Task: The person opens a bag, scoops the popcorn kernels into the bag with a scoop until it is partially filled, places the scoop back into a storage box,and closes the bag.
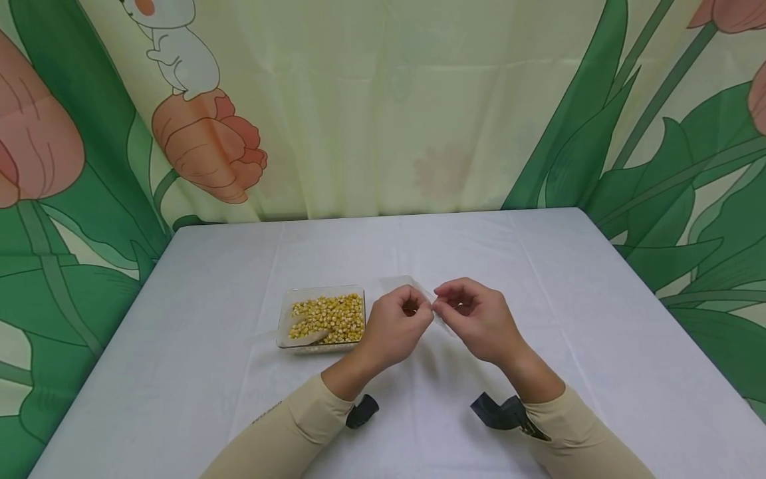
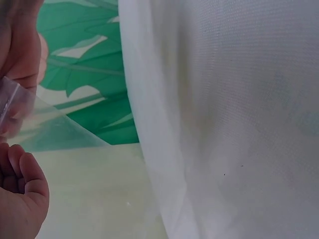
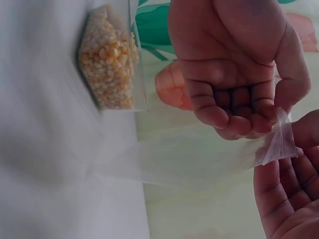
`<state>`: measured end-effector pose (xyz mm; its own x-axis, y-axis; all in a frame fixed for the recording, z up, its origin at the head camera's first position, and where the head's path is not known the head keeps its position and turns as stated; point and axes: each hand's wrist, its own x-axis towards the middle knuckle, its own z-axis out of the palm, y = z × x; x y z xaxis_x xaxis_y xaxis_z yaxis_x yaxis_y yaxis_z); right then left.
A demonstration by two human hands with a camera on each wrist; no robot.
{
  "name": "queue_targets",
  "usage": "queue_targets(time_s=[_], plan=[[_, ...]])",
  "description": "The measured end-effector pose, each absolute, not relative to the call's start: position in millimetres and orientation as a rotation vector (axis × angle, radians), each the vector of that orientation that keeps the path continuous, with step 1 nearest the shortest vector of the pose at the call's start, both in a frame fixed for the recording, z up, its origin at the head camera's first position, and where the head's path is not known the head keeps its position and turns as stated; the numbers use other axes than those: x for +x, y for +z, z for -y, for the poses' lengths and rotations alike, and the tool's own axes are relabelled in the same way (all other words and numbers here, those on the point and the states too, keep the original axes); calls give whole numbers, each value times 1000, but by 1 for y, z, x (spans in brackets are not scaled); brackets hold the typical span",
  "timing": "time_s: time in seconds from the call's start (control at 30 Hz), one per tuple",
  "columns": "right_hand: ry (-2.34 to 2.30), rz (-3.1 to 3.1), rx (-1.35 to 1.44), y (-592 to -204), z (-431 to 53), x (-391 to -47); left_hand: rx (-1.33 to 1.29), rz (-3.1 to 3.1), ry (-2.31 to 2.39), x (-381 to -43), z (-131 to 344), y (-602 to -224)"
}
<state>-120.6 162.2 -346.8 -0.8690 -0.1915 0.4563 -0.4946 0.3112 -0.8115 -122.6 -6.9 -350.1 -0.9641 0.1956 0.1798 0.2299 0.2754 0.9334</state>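
Both hands are raised over the table, close together, pinching the mouth of a clear plastic bag (image 3: 189,157) between thumbs and fingers. My left hand (image 1: 397,326) grips the edge from the left, and my right hand (image 1: 481,320) pinches it from the right. In the right wrist view the gathered, creased mouth (image 3: 280,142) of the bag runs between the two sets of fingertips, and the thin body hangs below. No contents show in the bag. Left of the left hand stands a rectangular clear container (image 1: 287,299) of yellow corn kernels (image 1: 335,316).
A pale, rounded scoop-like piece (image 1: 311,338) lies among the kernels at the container's front left. White cloth covers the table (image 1: 197,332). Behind it hangs a curtain (image 1: 383,133) printed with tulips and a white animal. Dark straps (image 1: 499,411) circle the wrists.
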Motion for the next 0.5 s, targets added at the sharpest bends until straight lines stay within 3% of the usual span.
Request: queue_targets(time_s=[0.5], plan=[[1637,2307,554,-348,-158,-120,-423,2491,-1831,-123,7,-350]])
